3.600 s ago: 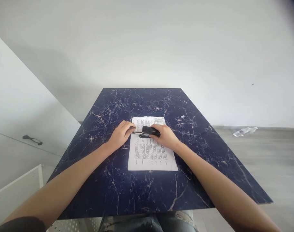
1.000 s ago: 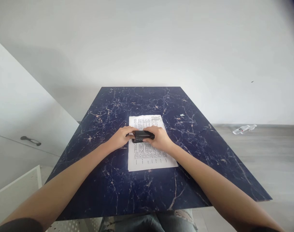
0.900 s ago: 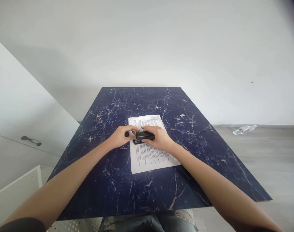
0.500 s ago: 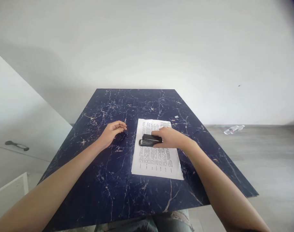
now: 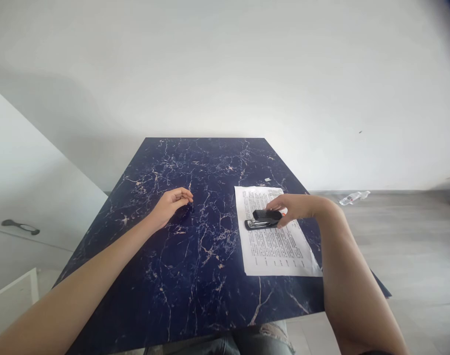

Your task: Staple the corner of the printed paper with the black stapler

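Observation:
My right hand is wrapped round the back end of a black stapler, with thumb on one side and fingers on the other. The stapler rests across printed sheets of paper, its front pointing left and its upper arm raised a little off the base. My left hand rests on the dark blue marbled table, left of the paper and apart from it. Its fingers are loosely bent, the thumb below them, and nothing shows in its grasp.
A small white scrap lies on the table beyond the paper. On the floor at the right, a clear plastic bottle lies by the wall. A white panel with a dark handle stands at the left.
My right hand, the stapler and the sheets have shifted right across the table, and the paper has turned slightly. My left hand has stayed almost where it was.

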`<state>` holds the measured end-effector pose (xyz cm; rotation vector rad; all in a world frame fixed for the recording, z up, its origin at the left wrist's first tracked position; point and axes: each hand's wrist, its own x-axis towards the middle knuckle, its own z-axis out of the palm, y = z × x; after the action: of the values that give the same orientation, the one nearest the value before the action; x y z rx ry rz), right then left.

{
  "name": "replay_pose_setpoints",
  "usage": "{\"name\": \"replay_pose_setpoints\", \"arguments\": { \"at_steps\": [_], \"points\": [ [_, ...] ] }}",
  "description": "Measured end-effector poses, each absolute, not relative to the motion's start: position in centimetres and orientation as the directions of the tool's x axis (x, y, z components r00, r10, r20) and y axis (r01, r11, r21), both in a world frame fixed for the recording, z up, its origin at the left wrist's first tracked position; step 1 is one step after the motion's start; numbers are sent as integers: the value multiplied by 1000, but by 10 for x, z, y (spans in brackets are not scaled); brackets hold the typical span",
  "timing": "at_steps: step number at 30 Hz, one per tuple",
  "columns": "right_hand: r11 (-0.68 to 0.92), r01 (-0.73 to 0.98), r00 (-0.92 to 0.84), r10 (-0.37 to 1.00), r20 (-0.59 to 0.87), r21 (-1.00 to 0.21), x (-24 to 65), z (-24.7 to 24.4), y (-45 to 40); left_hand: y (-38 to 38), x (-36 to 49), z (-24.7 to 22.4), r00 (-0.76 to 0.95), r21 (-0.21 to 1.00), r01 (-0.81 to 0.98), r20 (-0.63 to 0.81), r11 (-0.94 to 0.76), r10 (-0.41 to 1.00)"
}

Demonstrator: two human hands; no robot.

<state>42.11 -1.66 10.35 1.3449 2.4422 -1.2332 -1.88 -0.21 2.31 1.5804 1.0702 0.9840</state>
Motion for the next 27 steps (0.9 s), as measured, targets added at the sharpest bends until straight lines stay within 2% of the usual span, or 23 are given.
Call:
{"name": "replay_pose_setpoints", "arguments": {
  "at_steps": [4, 8, 10, 12, 14, 16, 18, 20, 23, 27],
  "points": [
    [301, 773, -576, 702, -419, -559, 428, 103, -16, -3, -17, 25, 287, 972, 175, 99, -153, 953],
    [292, 726, -625, 657, -421, -623, 433, 109, -17, -3, -17, 22, 279, 972, 172, 105, -157, 955],
    [294, 689, -646, 663, -378, -662, 435, 113, -17, -2, -17, 21, 239, 978, 132, 129, -164, 962],
    [291, 679, -595, 756, -273, -674, 440, 112, -14, 0, -17, 21, 170, 986, 30, 159, -166, 973],
    [246, 731, -415, 901, -127, -636, 451, 103, -6, 1, -17, 22, 101, 983, -113, 155, -143, 983],
    [120, 814, -131, 991, 23, -568, 467, 83, 5, 3, -17, 24, 51, 966, -240, 109, -93, 993],
    [-60, 848, 155, 978, 138, -526, 486, 57, 16, 4, -17, 24, 23, 948, -314, 55, -45, 998],
    [-202, 807, 355, 917, 183, -554, 503, 32, 27, 6, -17, 23, 17, 941, -339, 31, -23, 999],
    [-266, 756, 465, 862, 204, -598, 515, 8, 38, 7, -17, 20, 36, 944, -329, 34, -21, 999],
    [-295, 794, 461, 862, 211, -531, 516, 2, 44, 7, -16, 18, 40, 945, -328, 37, -21, 999]
  ]
}}
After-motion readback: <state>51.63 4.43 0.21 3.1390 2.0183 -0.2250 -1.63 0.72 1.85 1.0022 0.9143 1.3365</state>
